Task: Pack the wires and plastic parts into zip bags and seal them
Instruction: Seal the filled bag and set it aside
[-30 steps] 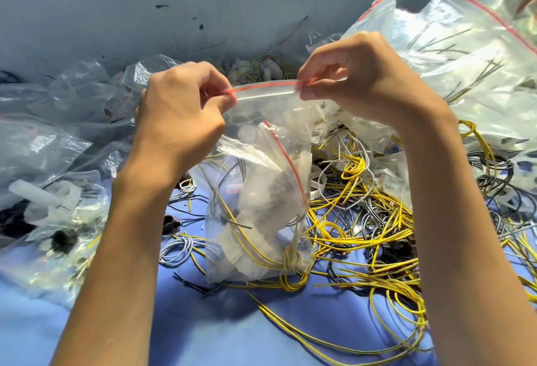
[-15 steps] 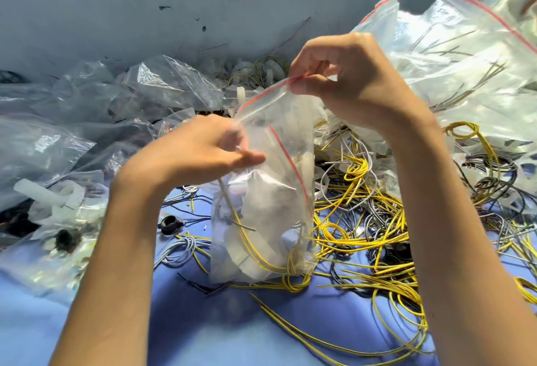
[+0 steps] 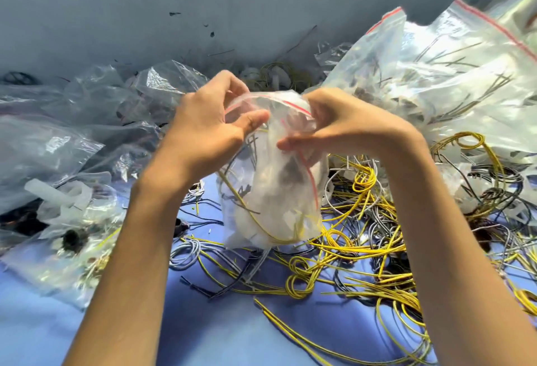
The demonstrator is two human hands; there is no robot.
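I hold a clear zip bag (image 3: 273,191) with a red strip up over the table; yellow and dark wires and white plastic parts show inside it. My left hand (image 3: 209,130) grips the left side of the bag's mouth, thumb against the plastic. On the right side of the mouth my right hand (image 3: 337,127) pinches the crumpled top near the red strip. Below and to the right lies a tangle of loose yellow, grey and black wires (image 3: 363,252) on the blue table (image 3: 203,322).
Large filled zip bags (image 3: 453,75) pile up at the right rear. Crumpled clear bags (image 3: 96,109) and a bag with white plastic parts (image 3: 64,211) lie at the left. A grey wall (image 3: 203,2) closes the back.
The bag's mouth, stretched flat between both hands a second ago, is now bunched. My left hand dropped to the bag's side, then came back up to the mouth; both hands sit lower and closer.
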